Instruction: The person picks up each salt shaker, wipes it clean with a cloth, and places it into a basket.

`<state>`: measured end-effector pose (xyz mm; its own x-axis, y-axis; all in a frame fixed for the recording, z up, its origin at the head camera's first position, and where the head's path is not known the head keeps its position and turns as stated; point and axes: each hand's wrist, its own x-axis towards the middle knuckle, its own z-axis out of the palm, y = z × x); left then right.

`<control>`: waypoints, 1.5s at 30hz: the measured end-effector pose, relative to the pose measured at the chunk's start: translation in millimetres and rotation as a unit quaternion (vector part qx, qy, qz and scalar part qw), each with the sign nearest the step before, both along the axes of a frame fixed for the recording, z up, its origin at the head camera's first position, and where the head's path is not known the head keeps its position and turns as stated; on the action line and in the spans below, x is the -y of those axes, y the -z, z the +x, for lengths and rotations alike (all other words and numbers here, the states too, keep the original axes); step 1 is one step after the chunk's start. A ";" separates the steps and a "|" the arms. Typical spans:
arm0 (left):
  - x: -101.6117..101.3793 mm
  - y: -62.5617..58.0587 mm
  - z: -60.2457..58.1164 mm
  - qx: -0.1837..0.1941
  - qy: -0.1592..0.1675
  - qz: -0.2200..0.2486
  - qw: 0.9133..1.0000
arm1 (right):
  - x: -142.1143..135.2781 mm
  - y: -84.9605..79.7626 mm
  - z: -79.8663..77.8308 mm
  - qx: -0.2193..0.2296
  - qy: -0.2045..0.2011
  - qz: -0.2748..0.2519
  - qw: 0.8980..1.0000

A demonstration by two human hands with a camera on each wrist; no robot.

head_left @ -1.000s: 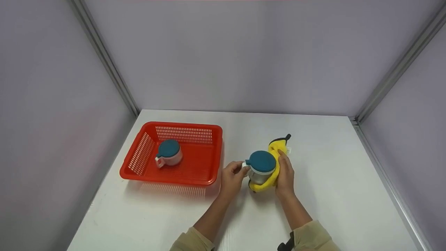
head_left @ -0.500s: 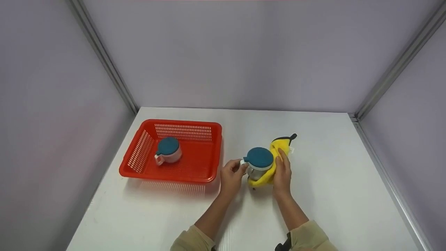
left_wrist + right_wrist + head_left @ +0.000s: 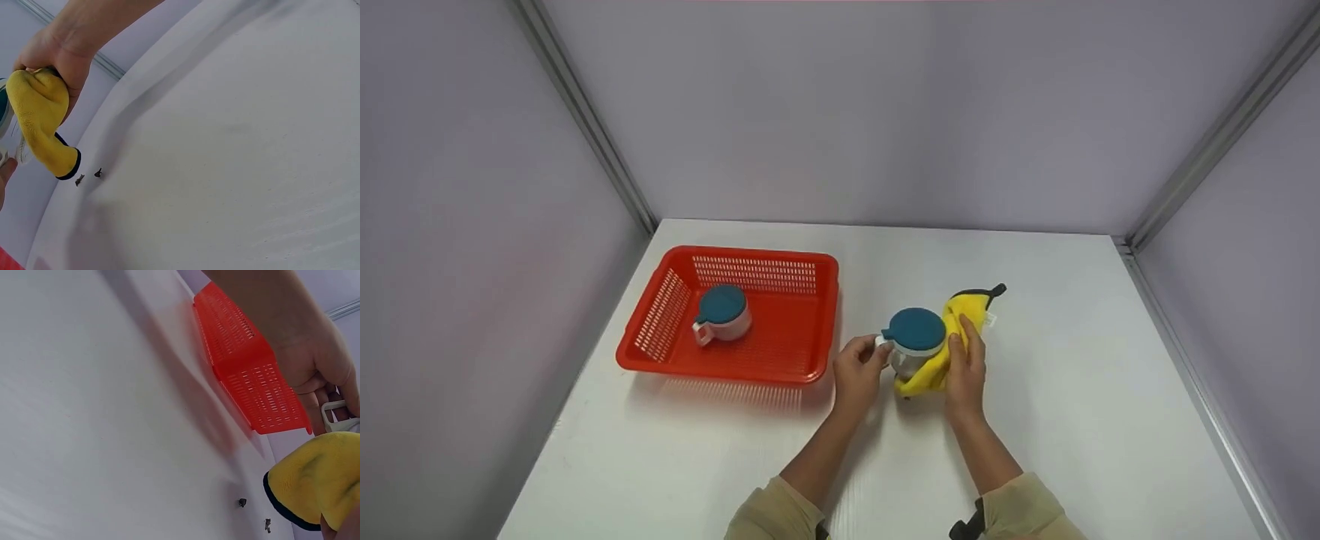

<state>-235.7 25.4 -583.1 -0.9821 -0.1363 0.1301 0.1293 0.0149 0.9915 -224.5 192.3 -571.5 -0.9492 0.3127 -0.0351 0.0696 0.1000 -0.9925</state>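
Note:
A clear jar with a round teal lid [image 3: 914,328] and a white side handle is held upright over the table. My left hand [image 3: 856,376] pinches its handle [image 3: 336,417] between thumb and fingers. Against the jar's right side, my right hand [image 3: 966,379] holds a yellow cloth [image 3: 969,306] with black edging, its fingers spread along the outside. The cloth wraps under part of the jar and hides some of its wall. In the left wrist view the cloth [image 3: 40,112] bunches in the right hand, with its black-edged end hanging down.
A red perforated basket [image 3: 727,373] stands to the left on the white table [image 3: 1080,420]. Inside it sits a second teal-lidded jar [image 3: 727,328] with a handle. Small dark bits [image 3: 242,502] lie on the table below the cloth. Pale panels enclose the back and sides.
Jar and both hands have shifted slightly left. The cloth's far end has swung a little to the right. The whole head view has also tilted down slightly, then up-shifted the basket in frame.

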 end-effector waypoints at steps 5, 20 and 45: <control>-0.8 0.6 -2.0 0.003 -0.028 -0.002 1.000 | 6.2 1.5 3.6 -0.016 -0.006 0.010 1.000; -5.1 0.8 -0.7 -0.020 -0.084 -0.033 0.996 | 22.0 0.9 13.5 -0.076 0.016 0.071 0.994; -9.8 4.2 3.7 -0.128 -0.119 -0.118 0.978 | 32.1 3.6 14.7 0.010 0.007 -0.017 1.000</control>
<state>-232.0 35.2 -587.3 -0.8575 -0.2927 0.4231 0.3380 0.2996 0.8922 -209.8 160.2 -575.1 -0.9439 0.3237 -0.0657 0.0911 0.0642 -0.9938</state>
